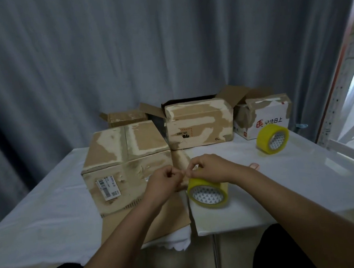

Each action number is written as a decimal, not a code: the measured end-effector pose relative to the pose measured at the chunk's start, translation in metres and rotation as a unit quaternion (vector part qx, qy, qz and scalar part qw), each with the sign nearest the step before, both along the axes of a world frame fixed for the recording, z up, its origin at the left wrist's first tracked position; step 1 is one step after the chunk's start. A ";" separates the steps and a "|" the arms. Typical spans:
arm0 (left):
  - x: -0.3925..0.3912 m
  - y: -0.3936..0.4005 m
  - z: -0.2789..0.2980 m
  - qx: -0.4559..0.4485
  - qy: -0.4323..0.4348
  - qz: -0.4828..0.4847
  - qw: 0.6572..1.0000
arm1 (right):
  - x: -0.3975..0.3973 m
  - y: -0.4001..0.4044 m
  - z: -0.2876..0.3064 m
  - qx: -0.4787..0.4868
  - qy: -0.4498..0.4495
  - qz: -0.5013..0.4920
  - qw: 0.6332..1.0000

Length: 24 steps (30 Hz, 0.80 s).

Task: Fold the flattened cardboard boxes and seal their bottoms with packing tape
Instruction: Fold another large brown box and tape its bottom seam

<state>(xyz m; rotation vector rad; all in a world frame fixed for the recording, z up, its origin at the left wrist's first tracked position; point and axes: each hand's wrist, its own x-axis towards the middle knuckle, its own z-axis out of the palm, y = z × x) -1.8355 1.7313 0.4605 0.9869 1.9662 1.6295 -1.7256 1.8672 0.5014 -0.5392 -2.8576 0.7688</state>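
Boxes [198, 124] crowd far edge, open tabletop [300, 177] right, seemingly passable

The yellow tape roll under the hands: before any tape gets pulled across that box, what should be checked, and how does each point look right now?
1. Tape end found: cannot tell. The left hand and right hand pinch together above the near tape roll, but no free strip shows.
2. Roll steady: ok. It rests on the table under the right hand.
3. Box ready: ok. The near box stands folded beside the hands, its upper flaps closed.
4. Seam sealed: cannot tell; the surface is worn with old tape marks.
5. Spare tape roll: ok, on the table to the right.
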 end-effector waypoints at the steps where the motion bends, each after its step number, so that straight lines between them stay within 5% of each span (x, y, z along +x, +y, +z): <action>1: -0.002 -0.002 0.000 0.003 0.018 0.009 1.000 | -0.001 -0.003 0.000 -0.018 -0.006 -0.009 1.000; 6: -0.012 -0.019 0.002 -0.008 0.118 0.033 0.992 | 0.001 -0.012 0.004 -0.131 0.002 -0.033 0.991; 11: -0.026 -0.049 0.018 -0.002 0.224 0.113 0.968 | 0.005 -0.015 0.010 -0.305 0.046 0.062 0.949; 19: -0.065 -0.102 0.046 0.051 0.175 0.236 0.955 | -0.012 -0.026 0.039 -0.260 0.118 0.096 0.953; 24: -0.110 -0.147 0.047 0.096 0.093 0.337 0.932 | -0.018 -0.015 0.042 -0.171 0.136 0.036 0.975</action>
